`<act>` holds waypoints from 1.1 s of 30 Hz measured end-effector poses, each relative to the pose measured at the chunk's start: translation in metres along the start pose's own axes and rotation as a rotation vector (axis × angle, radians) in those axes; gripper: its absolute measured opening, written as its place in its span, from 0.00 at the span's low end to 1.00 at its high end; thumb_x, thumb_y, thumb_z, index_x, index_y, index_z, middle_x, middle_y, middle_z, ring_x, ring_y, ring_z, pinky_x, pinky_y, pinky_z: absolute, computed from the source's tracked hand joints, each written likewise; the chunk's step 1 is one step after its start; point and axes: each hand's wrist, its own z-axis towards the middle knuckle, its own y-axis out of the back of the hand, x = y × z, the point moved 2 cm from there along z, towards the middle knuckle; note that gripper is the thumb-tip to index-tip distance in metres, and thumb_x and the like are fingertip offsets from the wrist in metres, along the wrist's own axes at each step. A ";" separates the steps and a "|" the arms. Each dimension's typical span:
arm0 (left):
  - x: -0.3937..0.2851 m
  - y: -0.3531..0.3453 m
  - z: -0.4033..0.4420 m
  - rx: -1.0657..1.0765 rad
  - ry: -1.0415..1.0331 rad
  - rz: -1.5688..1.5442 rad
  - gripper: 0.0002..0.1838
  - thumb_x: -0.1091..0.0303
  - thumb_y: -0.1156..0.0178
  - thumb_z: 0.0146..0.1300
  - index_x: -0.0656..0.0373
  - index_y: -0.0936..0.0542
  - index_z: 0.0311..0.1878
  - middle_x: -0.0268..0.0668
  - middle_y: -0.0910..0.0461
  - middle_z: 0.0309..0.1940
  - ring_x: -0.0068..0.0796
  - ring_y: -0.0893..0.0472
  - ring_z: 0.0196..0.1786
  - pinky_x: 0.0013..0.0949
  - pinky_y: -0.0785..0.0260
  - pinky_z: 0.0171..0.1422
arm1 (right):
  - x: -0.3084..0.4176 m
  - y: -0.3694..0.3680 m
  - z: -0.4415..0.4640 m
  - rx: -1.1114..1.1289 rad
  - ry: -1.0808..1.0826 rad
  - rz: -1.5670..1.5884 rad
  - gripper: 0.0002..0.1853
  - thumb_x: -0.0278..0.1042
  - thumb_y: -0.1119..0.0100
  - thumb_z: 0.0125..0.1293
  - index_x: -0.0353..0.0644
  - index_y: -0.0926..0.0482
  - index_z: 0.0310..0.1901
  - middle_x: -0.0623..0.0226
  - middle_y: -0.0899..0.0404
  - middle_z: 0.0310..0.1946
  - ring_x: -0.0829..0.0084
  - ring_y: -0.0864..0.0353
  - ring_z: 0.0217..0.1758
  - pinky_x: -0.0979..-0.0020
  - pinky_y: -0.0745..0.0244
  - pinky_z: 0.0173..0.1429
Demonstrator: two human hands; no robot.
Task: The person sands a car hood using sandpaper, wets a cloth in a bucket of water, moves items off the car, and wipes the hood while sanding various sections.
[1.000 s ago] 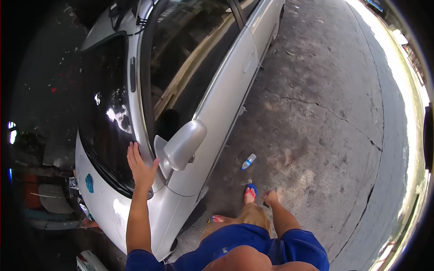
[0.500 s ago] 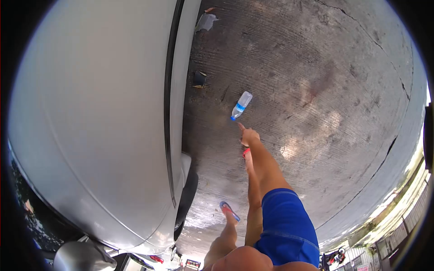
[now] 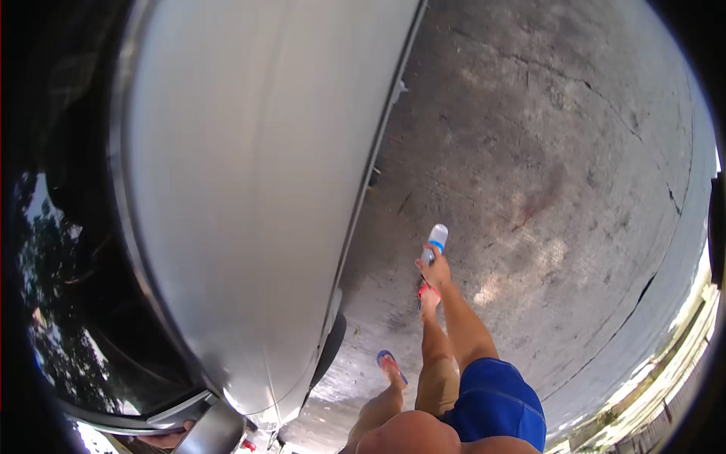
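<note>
My right hand [image 3: 435,271] is closed around a clear plastic bottle [image 3: 438,233] with a blue label band, just above the concrete ground and in front of my foot. The clear base of the bottle points away from me, and its neck end is hidden by the fingers. At the lower left, beside the silver side mirror [image 3: 213,433], a small skin-coloured patch shows, which may be my left hand [image 3: 168,438]; its fingers cannot be made out.
A silver car [image 3: 249,174] with dark windows fills the left side. Cracked concrete [image 3: 529,151] lies to the right. My feet in flip-flops [image 3: 390,366] stand beside the car, near a dark tyre [image 3: 331,349].
My right hand has reached down to the bottle and taken hold of it. My left hand, earlier flat by the windshield, has mostly dropped out of sight as the view tilted down.
</note>
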 end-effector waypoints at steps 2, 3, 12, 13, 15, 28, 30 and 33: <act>-0.004 0.005 -0.011 0.036 0.079 -0.022 0.72 0.22 0.34 0.60 0.72 0.53 0.86 0.70 0.49 0.82 0.68 0.40 0.82 0.64 0.44 0.84 | 0.019 0.057 -0.041 -0.034 0.105 0.080 0.48 0.43 0.22 0.60 0.63 0.37 0.80 0.36 0.14 0.55 0.39 0.13 0.59 0.48 0.19 0.63; -0.010 0.006 -0.016 0.048 0.118 -0.040 0.72 0.21 0.34 0.60 0.72 0.53 0.86 0.70 0.49 0.82 0.68 0.40 0.82 0.64 0.44 0.84 | 0.045 0.095 -0.068 -0.136 0.185 0.091 0.54 0.39 0.20 0.58 0.59 0.43 0.83 0.37 0.13 0.54 0.40 0.13 0.59 0.49 0.20 0.63; -0.039 0.010 0.003 0.050 0.238 -0.166 0.63 0.28 0.30 0.60 0.67 0.43 0.83 0.68 0.36 0.77 0.73 0.33 0.77 0.72 0.40 0.78 | 0.419 0.414 -0.266 -0.404 0.759 -0.089 0.28 0.39 0.23 0.57 0.36 0.17 0.58 0.57 0.10 0.35 0.66 0.10 0.37 0.64 0.16 0.46; -0.038 0.004 -0.009 0.066 0.266 -0.156 0.63 0.28 0.31 0.61 0.67 0.43 0.83 0.68 0.35 0.77 0.73 0.32 0.77 0.71 0.38 0.78 | 0.463 0.435 -0.293 -0.459 0.866 -0.079 0.26 0.39 0.23 0.58 0.36 0.16 0.56 0.57 0.10 0.35 0.67 0.10 0.37 0.64 0.17 0.46; -0.032 0.000 -0.008 0.014 0.202 -0.155 0.60 0.33 0.29 0.59 0.66 0.41 0.82 0.70 0.39 0.78 0.76 0.34 0.77 0.72 0.36 0.76 | 0.551 0.465 -0.351 -0.548 1.075 0.041 0.23 0.37 0.24 0.59 0.35 0.15 0.54 0.62 0.13 0.31 0.73 0.14 0.35 0.68 0.21 0.44; -0.023 -0.029 -0.060 -0.016 0.123 0.331 0.38 0.45 0.36 0.76 0.66 0.30 0.75 0.60 0.16 0.61 0.61 0.15 0.64 0.60 0.24 0.71 | 1.033 0.464 -0.503 -0.730 2.040 -0.047 0.29 0.37 0.28 0.66 0.58 0.19 0.70 0.64 0.15 0.58 0.64 0.15 0.31 0.60 0.20 0.45; -0.046 0.000 -0.064 0.095 0.170 0.247 0.38 0.45 0.36 0.75 0.66 0.29 0.74 0.59 0.15 0.61 0.60 0.15 0.64 0.59 0.24 0.71 | 1.081 0.438 -0.487 -0.620 1.975 -0.172 0.31 0.34 0.31 0.67 0.65 0.22 0.72 0.66 0.16 0.63 0.57 0.10 0.42 0.55 0.18 0.52; -0.087 0.047 -0.071 0.223 0.282 0.153 0.38 0.45 0.35 0.73 0.66 0.28 0.73 0.59 0.15 0.60 0.60 0.15 0.63 0.58 0.24 0.70 | 1.144 0.398 -0.442 -0.752 2.001 -0.372 0.34 0.31 0.32 0.67 0.70 0.23 0.73 0.66 0.19 0.69 0.55 0.11 0.57 0.52 0.17 0.60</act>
